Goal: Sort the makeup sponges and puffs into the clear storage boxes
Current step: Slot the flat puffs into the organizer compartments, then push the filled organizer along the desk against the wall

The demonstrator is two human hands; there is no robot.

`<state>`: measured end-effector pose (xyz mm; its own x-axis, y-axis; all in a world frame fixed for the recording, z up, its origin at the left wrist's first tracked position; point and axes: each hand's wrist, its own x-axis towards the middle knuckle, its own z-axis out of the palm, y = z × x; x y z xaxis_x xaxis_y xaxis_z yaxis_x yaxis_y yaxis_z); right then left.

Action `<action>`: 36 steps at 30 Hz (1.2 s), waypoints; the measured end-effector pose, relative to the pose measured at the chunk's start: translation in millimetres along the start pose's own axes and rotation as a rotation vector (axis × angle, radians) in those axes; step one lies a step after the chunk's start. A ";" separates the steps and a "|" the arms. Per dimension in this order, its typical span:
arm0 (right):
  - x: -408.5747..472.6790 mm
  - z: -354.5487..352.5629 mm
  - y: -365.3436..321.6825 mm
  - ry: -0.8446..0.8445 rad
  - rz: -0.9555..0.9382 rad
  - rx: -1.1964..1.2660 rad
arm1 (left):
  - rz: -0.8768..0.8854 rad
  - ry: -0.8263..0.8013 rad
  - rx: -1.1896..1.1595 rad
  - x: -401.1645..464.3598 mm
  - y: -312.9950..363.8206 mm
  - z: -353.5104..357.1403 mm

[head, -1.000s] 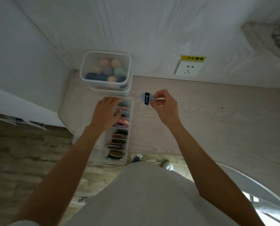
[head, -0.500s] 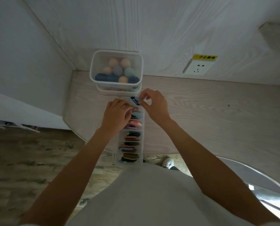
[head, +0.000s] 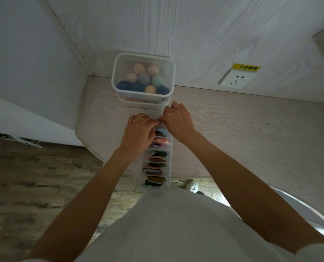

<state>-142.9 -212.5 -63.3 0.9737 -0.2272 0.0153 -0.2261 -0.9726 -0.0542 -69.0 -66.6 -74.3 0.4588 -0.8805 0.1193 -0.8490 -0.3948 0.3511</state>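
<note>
A long clear divided box [head: 171, 148] lies on the desk, running toward me, its compartments filled with flat puffs [head: 158, 159] in dark, pink and blue tones. My left hand [head: 138, 133] and my right hand [head: 178, 123] meet fingertip to fingertip over its far compartment. The right hand's fingers are curled down there; the blue puff it carried is hidden beneath the hands. My left fingers bend over the same compartment. Behind stand two stacked clear tubs [head: 114, 82], the top one holding several egg-shaped sponges [head: 157, 80].
The pale wood desk [head: 242, 133] stretches to the right. A wall socket [head: 235, 79] with a yellow label sits on the back wall. A white side panel closes the left. The desk's front edge runs near my body, with the floor and a shoe [head: 191, 185] below.
My right hand brought the blue puff from above the desk left and down to the box's far compartment, where it is now hidden. My left hand stayed on the box.
</note>
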 end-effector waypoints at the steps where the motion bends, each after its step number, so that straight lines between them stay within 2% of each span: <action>1: -0.6 -1.2 0.9 0.016 0.006 0.021 | -0.001 0.014 -0.029 -1.4 -0.9 -2.4; 4: -11.0 -4.9 5.7 0.031 0.137 0.223 | -0.115 0.103 -0.171 -12.3 -9.1 -13.2; 7: -29.9 -4.6 9.5 0.028 0.386 0.570 | -0.443 0.138 -0.353 -33.7 -27.7 -20.8; 10: -43.4 7.3 7.4 -0.085 0.542 0.778 | -0.666 0.159 -0.466 -55.7 -43.2 -23.7; 13: -47.8 13.7 1.3 -0.184 0.523 0.861 | -0.806 0.153 -0.477 -70.2 -46.3 -28.1; 16: -43.9 14.7 -2.0 -0.199 0.490 0.879 | -1.037 0.009 -0.684 -78.0 -44.8 -27.9; 18: -44.2 11.3 -0.7 -0.188 0.536 0.898 | -1.084 -0.014 -0.825 -85.4 -40.8 -25.3; 22: -70.8 8.7 7.6 -0.156 0.565 0.861 | -0.966 0.116 -0.792 -97.1 -15.4 -34.8; 25: -96.6 10.4 13.4 -0.094 0.615 0.913 | -0.773 0.196 -0.694 -96.5 21.0 -49.6; 27: -114.9 11.7 17.9 -0.100 0.657 1.038 | -0.653 0.211 -0.562 -94.0 53.1 -56.7; 30: -135.9 6.8 25.6 -0.088 0.839 1.399 | -0.497 0.184 -0.310 -87.2 93.5 -50.5; 31: -137.0 3.9 28.3 -0.072 0.879 1.432 | -0.423 0.174 -0.237 -84.3 102.5 -46.0; 34: -147.2 -4.5 48.9 0.032 0.720 1.176 | -0.187 0.123 -0.058 -83.7 127.0 -15.3; 36: -148.7 -10.7 61.1 0.087 0.606 1.147 | -0.115 0.081 0.059 -83.7 129.9 2.6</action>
<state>-301.7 -238.7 -58.2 0.7108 -0.6575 -0.2500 -0.4322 -0.1277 -0.8927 -218.4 -44.8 -41.1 0.5719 -0.8052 0.1570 -0.8023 -0.5090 0.3119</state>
